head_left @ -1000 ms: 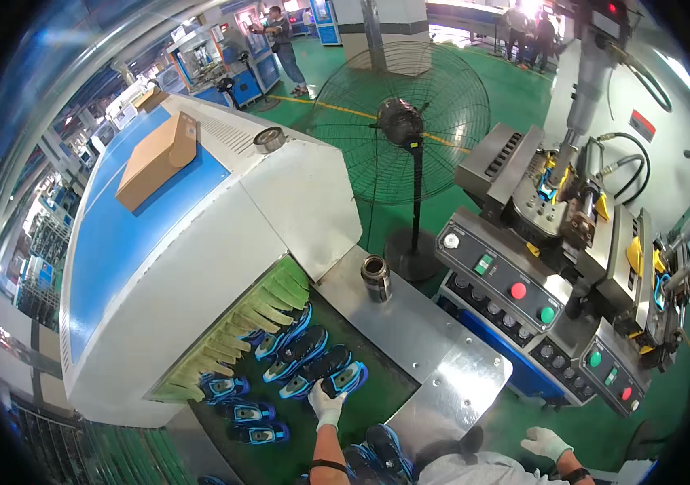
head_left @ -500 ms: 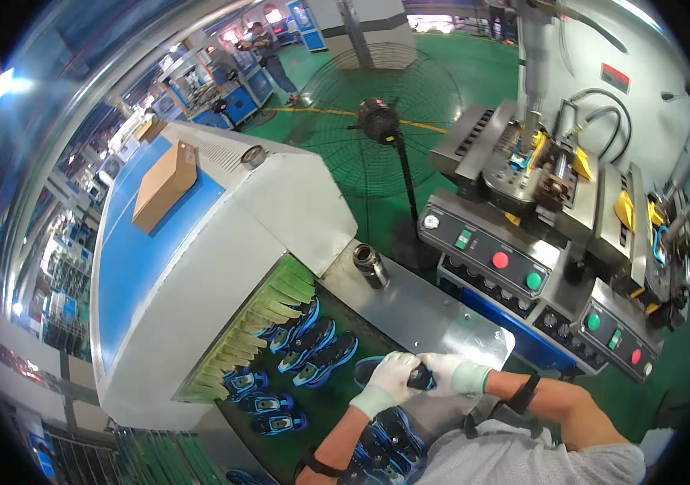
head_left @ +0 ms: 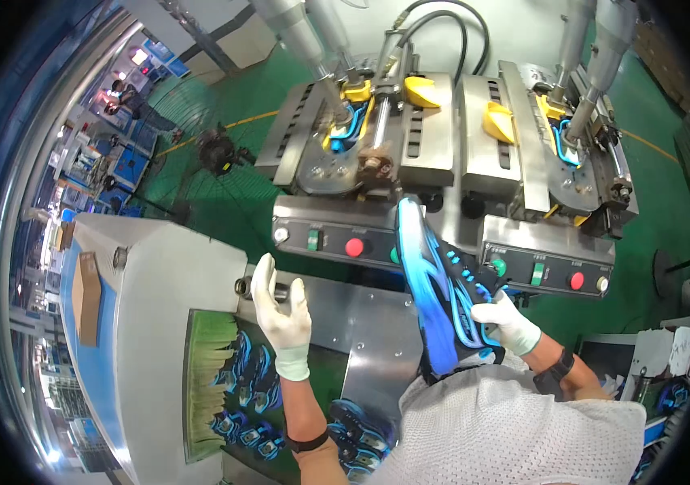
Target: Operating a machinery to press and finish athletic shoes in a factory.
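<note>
My right hand [head_left: 511,323], in a white glove, grips a sneaker [head_left: 430,283] near its heel end. The sneaker is black with a sole fading from light blue to violet; its toe points up toward the machine and the sole side faces left. My left hand [head_left: 282,315], also gloved, is raised over the steel table with fingers spread and holds nothing. Beside its fingers is a dark metal cylinder [head_left: 244,287]. Ahead, two press stations hold blue-and-black shoes, the left shoe [head_left: 348,133] and the right shoe [head_left: 565,145], each under metal rods and yellow parts.
Control panels, left [head_left: 333,238] and right [head_left: 551,271], carry red and green buttons. Several black-and-blue shoes [head_left: 256,380] stand on the green belt by a fringed machine opening [head_left: 203,380]. A steel plate [head_left: 377,323] lies before me. A floor fan [head_left: 217,151] and a person [head_left: 131,105] are farther left.
My view has swung right to the presses. Both hands were together at a dark shoe over the belt; now the left is apart and open, while the right holds the sneaker up near the panels.
</note>
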